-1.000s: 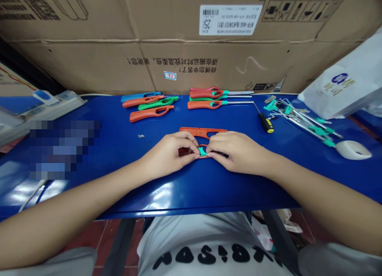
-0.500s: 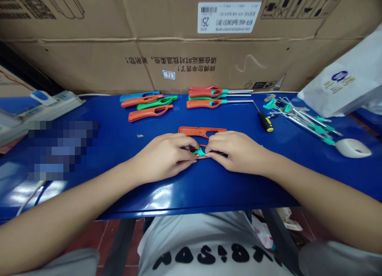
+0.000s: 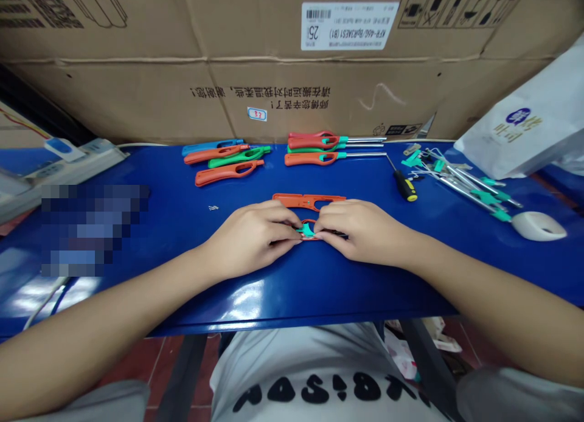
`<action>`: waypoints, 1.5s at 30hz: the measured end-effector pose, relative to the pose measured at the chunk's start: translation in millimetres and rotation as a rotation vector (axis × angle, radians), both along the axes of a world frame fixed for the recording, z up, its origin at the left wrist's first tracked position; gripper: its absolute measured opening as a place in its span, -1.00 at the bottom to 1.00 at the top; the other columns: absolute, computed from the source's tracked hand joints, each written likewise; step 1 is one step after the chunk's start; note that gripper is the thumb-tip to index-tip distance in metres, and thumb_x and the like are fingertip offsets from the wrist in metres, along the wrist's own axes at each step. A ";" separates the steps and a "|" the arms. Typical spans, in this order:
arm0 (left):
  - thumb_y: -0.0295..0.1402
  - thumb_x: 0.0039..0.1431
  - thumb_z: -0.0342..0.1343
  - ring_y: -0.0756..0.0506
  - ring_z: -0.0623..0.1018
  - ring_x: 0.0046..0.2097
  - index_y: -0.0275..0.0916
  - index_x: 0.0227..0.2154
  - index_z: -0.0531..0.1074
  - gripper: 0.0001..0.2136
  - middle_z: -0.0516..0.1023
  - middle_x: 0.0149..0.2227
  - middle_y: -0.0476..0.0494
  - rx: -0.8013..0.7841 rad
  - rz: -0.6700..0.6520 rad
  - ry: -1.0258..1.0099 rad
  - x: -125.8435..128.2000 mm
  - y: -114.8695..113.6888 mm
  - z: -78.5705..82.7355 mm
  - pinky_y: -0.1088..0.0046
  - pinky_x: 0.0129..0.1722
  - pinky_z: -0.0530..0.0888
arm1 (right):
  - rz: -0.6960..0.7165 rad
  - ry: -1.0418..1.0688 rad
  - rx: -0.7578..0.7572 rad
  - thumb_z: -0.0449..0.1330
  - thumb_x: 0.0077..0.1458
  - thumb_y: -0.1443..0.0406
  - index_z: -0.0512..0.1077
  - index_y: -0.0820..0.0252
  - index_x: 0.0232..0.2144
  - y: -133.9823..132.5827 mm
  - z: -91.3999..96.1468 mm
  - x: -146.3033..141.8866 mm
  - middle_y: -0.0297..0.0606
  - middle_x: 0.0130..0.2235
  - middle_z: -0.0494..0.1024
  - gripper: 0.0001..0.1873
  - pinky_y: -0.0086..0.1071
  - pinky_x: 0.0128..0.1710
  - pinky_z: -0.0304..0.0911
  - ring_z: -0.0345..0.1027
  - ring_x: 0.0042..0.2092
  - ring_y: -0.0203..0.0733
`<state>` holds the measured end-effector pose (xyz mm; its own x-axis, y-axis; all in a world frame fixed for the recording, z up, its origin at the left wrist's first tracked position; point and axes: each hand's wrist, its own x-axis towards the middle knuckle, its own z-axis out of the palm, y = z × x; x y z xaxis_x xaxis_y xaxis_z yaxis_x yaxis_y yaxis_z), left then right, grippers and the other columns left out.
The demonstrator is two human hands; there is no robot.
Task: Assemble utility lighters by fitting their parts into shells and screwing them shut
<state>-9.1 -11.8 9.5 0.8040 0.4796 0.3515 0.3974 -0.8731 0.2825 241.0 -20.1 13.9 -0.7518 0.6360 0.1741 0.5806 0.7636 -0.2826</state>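
Between my two hands lies an orange lighter casing half [image 3: 312,238], mostly covered by my fingers. A teal trigger piece [image 3: 307,230] sits within its loop. My left hand [image 3: 258,233] is closed, its fingertips pinching at the left side of the trigger piece. From the other side, my right hand [image 3: 360,230] is closed with thumb and finger at the piece's right edge and the casing. What lies under the fingertips is hidden. Just beyond them, a second orange casing half [image 3: 289,200] rests with its inner side up.
Behind are lighter handles [image 3: 228,172] and lighters with metal tubes [image 3: 312,159]. A screwdriver [image 3: 404,185], a pile of metal tubes and teal parts [image 3: 474,185] and a white mouse-shaped object [image 3: 539,226] lie right. Small screws [image 3: 213,208] are left. A cardboard box [image 3: 255,75] stands behind.
My left fingertips have shifted slightly at the trigger piece, and the piece looks a little turned within the casing. My right hand has hardly moved.
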 end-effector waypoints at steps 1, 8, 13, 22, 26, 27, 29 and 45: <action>-0.40 0.33 0.14 -0.11 0.56 -0.10 -0.19 -0.22 0.64 -0.84 0.63 -0.12 -0.12 -0.027 0.010 -0.011 0.4 0.4 -0.4 0.35 -0.09 0.48 | -0.001 -0.002 -0.001 0.14 0.30 0.34 0.54 0.19 -0.28 0.0 0.1 -0.1 -0.23 -0.25 0.61 -0.83 -0.31 -0.19 0.23 0.46 -0.21 -0.15; -0.42 0.27 0.16 -0.10 0.55 -0.06 -0.19 -0.25 0.64 -0.86 0.52 -0.07 -0.17 -0.209 0.069 -0.053 1.4 1.5 -0.9 0.39 -0.10 0.49 | -0.011 -0.018 0.000 0.15 0.29 0.34 0.54 0.19 -0.29 -1.2 -0.2 -1.2 -0.25 -0.26 0.61 -0.84 -0.31 -0.20 0.22 0.46 -0.22 -0.16; -0.38 0.33 0.11 -0.13 0.55 -0.04 -0.17 -0.15 0.63 -0.82 0.56 -0.05 -0.17 -0.069 -0.029 0.032 -1.5 2.7 4.6 0.34 -0.04 0.47 | -0.011 -0.004 -0.001 0.15 0.29 0.34 0.54 0.20 -0.29 -1.3 0.1 -0.9 -0.24 -0.26 0.61 -0.84 -0.30 -0.20 0.23 0.46 -0.22 -0.16; -0.35 0.29 0.17 -0.12 0.57 -0.10 -0.18 -0.15 0.60 -0.85 0.64 -0.14 -0.14 -0.081 -0.101 0.064 -21.9 23.8 19.2 0.37 -0.04 0.47 | -0.109 0.086 0.031 0.14 0.30 0.31 0.54 0.17 -0.18 10.7 0.4 11.4 -0.20 -0.16 0.58 -0.83 -0.30 -0.13 0.30 0.45 -0.12 -0.14; -0.33 0.29 0.18 -0.10 0.59 -0.15 -0.15 -0.18 0.63 -0.85 0.67 -0.20 -0.12 -0.128 -0.124 0.097 -28.1 28.6 22.1 0.42 -0.10 0.49 | -0.140 0.041 0.099 0.18 0.27 0.29 0.54 0.18 -0.13 20.8 -4.4 19.0 -0.13 -0.11 0.53 -0.83 -0.20 -0.05 0.30 0.40 -0.07 -0.05; -0.33 0.30 0.18 -0.09 0.60 -0.15 -0.14 -0.17 0.65 -0.84 0.67 -0.20 -0.12 -0.145 -0.132 0.103 -28.7 29.0 22.1 0.44 -0.11 0.49 | -0.143 0.022 0.093 0.20 0.26 0.29 0.54 0.18 -0.14 22.7 -5.3 20.4 -0.13 -0.11 0.52 -0.83 -0.19 -0.05 0.30 0.39 -0.07 -0.05; -0.32 0.31 0.16 -0.08 0.62 -0.16 -0.11 -0.15 0.66 -0.82 0.68 -0.20 -0.12 -0.178 -0.134 0.105 -29.0 29.4 21.2 0.45 -0.13 0.50 | -0.145 0.003 0.056 0.22 0.24 0.29 0.54 0.16 -0.16 24.9 -6.3 22.0 -0.14 -0.11 0.51 -0.86 -0.17 -0.04 0.30 0.39 -0.07 -0.05; -0.35 0.29 0.17 -0.12 0.59 -0.11 -0.14 -0.04 0.62 -0.76 0.67 -0.14 -0.14 -0.134 -0.087 0.165 -29.6 27.8 23.4 0.40 -0.06 0.49 | -0.198 -0.058 0.067 0.16 0.29 0.29 0.44 0.19 -0.21 22.0 -7.4 19.3 -0.16 -0.12 0.46 -0.91 -0.25 -0.09 0.28 0.37 -0.09 -0.09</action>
